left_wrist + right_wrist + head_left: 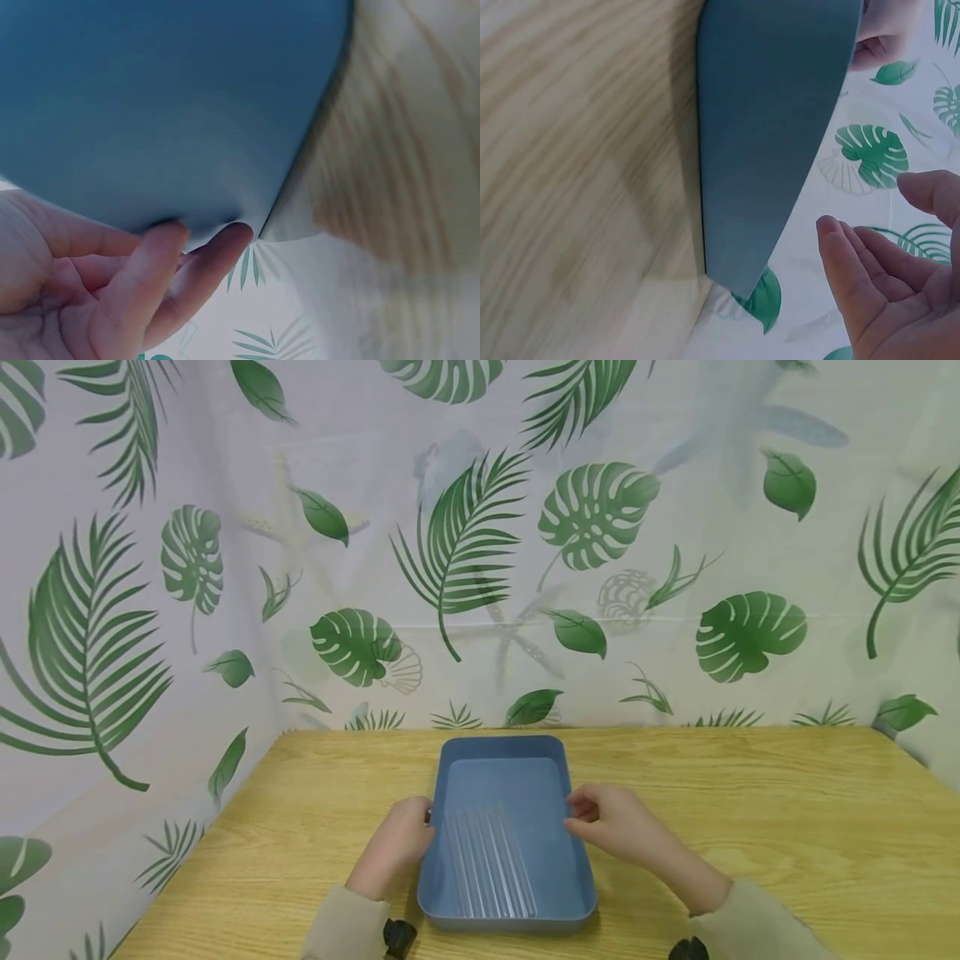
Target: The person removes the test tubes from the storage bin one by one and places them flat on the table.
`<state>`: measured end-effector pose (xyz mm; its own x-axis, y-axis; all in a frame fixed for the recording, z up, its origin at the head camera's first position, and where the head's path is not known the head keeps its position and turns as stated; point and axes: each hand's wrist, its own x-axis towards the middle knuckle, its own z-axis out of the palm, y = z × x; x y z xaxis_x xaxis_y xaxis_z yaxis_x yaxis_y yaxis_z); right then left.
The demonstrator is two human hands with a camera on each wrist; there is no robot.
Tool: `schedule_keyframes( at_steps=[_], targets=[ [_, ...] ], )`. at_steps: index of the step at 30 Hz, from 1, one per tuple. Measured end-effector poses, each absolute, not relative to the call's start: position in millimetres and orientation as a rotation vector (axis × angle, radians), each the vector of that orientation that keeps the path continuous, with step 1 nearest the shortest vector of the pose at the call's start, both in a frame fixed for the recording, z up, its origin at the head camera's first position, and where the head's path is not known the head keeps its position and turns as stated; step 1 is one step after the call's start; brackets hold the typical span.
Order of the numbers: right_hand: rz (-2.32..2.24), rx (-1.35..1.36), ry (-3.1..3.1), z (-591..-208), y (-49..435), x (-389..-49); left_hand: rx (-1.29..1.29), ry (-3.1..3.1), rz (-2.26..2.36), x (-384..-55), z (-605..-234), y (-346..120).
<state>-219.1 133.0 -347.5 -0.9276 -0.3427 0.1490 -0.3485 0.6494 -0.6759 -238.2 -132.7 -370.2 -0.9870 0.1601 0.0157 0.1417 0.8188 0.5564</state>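
A blue rectangular tray [551,852] stands on the wooden table. Several clear, thin tubes [491,868] lie side by side in its near left part. At the tray's left rim my left hand [401,835] pinches the edge; in the left wrist view its fingertips [238,231] touch the outer wall. Beside the right rim is my right hand [618,818], thumb and fingers loosely bent with a gap between them. In the right wrist view these fingers [847,266] stand apart from the tray wall [769,142] and hold nothing.
The light wooden table [750,802] extends to both sides of the tray. A white cloth [480,693] printed with green leaves hangs behind it and along the left side. Dark wrist devices [399,937] sit near both sleeves.
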Motion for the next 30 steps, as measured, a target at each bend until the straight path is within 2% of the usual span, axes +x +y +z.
schedule_keyframes(
  at_steps=[8,30],
  targets=[
    [1.115,0.772,-2.824,-356.0,119.8,-224.1,0.229,2.947,0.920,-238.7,-368.1,-131.0],
    [0.973,0.792,-2.918,-368.8,81.9,-222.0,0.298,2.989,0.915,-238.4,-371.8,-134.3]
  ],
)
